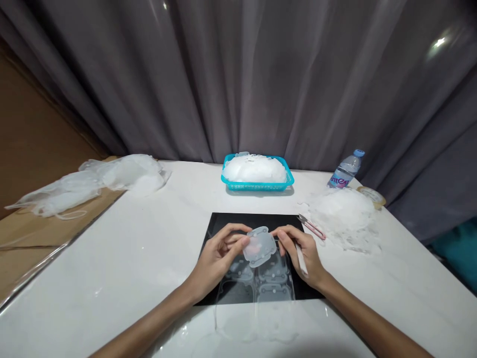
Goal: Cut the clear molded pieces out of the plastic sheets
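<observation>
Two bare hands over the black mat (231, 219), one translucent panel (261, 247) raised between them above it. Left hand (219, 251): thumb and fingers pinched on panel's left side. Right hand (300, 248): closed around a white stick-like tool (301, 259), fingertips at panel's right edge – can't tell if they grip it. Below, a clear sheet of similar pieces (274, 291) lies on the mat, running past its front edge onto the white table (156, 243). Pink-handled snips (315, 227) by mat's far right corner; crumpled clear plastic (345, 219) beside them. Blue basket (257, 187) behind, heaped with white material (255, 169).
</observation>
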The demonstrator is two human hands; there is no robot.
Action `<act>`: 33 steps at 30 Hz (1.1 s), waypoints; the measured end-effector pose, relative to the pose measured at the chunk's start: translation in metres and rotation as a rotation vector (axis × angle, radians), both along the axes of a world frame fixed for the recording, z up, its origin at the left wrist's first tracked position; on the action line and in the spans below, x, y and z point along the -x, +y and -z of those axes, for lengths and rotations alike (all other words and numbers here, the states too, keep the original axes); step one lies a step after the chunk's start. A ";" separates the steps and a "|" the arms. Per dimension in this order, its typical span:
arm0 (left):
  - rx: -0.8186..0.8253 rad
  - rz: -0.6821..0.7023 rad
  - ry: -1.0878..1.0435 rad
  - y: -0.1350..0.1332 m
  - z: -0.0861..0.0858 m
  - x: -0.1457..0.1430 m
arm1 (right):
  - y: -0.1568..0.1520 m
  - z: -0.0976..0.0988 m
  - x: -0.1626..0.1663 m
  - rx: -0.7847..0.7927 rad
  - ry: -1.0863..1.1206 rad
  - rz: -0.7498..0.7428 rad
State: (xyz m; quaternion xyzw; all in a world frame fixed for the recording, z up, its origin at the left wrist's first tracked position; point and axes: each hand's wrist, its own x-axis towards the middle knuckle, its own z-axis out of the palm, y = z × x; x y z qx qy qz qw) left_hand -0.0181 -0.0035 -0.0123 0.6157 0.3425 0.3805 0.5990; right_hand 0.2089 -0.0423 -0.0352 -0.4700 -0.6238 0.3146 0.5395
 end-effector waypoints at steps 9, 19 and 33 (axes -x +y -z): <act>-0.065 0.099 0.088 -0.002 0.011 0.000 | -0.003 -0.010 0.000 -0.280 -0.283 0.083; -0.633 0.358 0.806 -0.015 0.018 0.008 | 0.106 -0.008 -0.057 -0.183 -0.376 0.527; -0.779 0.256 0.869 0.005 0.031 0.012 | 0.183 -0.016 -0.089 -0.028 -0.707 0.715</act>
